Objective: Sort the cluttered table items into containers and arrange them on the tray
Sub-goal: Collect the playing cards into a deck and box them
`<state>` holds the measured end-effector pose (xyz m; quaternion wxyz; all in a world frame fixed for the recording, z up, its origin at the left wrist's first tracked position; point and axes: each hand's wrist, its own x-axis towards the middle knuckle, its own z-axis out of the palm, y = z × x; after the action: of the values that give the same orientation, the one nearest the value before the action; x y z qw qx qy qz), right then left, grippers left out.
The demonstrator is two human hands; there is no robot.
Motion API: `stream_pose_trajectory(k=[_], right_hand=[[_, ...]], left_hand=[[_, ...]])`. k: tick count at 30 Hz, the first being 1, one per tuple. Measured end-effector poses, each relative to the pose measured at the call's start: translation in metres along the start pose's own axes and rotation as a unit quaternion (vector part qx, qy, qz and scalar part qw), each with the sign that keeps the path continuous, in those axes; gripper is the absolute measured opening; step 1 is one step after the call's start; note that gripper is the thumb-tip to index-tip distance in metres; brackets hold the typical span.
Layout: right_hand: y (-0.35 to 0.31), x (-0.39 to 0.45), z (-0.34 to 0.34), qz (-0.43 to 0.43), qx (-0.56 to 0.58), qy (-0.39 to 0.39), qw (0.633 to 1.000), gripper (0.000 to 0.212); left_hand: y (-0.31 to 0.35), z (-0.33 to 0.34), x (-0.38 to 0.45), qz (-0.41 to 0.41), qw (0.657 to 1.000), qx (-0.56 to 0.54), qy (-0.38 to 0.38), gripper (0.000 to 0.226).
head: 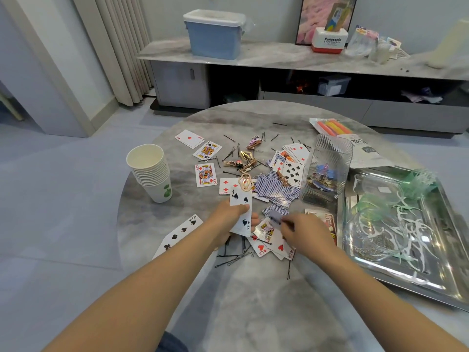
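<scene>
Playing cards lie scattered over the round grey table, some face down with blue backs. My left hand grips a small stack of cards with the four of spades on top. Just right of it, my right hand pinches a blue-backed card above a face-up pile. Hair clips and black bobby pins are strewn among the cards. A metal tray sits at the right with a clear glass bowl and white floss picks.
A stack of paper cups stands at the table's left. A ribbed glass container stands beside the tray, with a snack bag and coloured sticks behind it. A green clear dish rests on the tray.
</scene>
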<state>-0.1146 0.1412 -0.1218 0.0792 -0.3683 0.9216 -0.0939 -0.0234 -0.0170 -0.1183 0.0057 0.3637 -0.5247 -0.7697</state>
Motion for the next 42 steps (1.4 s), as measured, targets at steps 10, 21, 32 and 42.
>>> stream_pose_trajectory(k=[10, 21, 32, 42], right_hand=[[-0.024, 0.014, -0.024, 0.187, 0.548, 0.027, 0.815, 0.015], [0.0, 0.014, -0.006, 0.075, 0.116, -0.115, 0.984, 0.06], [-0.014, 0.016, 0.005, 0.072, 0.013, -0.198, 0.977, 0.061], [0.001, 0.019, -0.042, 0.079, 0.048, -0.108, 0.99, 0.028]], left_hand=[[-0.002, 0.003, -0.002, 0.069, 0.994, 0.077, -0.037, 0.037], [0.005, -0.006, 0.012, 0.013, 0.994, -0.013, 0.108, 0.026], [0.004, -0.001, 0.01, 0.015, 0.996, -0.002, 0.084, 0.028], [0.008, -0.005, 0.007, 0.05, 0.994, 0.051, 0.077, 0.028]])
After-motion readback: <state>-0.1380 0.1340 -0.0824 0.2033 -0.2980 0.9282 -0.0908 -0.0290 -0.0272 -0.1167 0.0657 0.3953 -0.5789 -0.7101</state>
